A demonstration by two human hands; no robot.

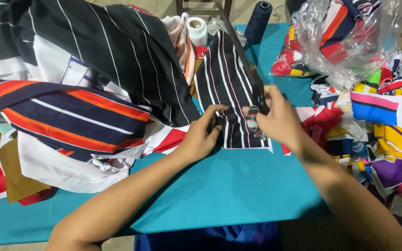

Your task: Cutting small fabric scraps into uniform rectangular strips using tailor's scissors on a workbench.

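On the turquoise table top [219, 186], seen from your head camera, your two hands meet over a black panel of cloth with thin white and pink stripes [226, 88], which lies flat between the big heap of striped fabric [70, 93] on your left and the jumble of bright offcuts [382, 125] on your right. Your left hand [201, 135] pinches the near hem of that panel, fingers closed on the cloth; your right hand [275, 118] is closed on its right edge together with a small striped strip [253, 118], though your fingers hide exactly how the two pieces overlap. The risk, as I judge it, is slippage: the strip is narrow and the panel looks thin and smooth, so if you ease either pinch the edges could drift out of line or the panel could pucker. The heap on your left overhangs the panel's far corner and could drag it askew if it sags. Near the far edge, a white thread cone [196, 30] and a dark blue thread cone [259, 21] stand upright, and a clear plastic bag of scraps [345, 37] bulges beside them; a tug on the cloth could topple the cones.
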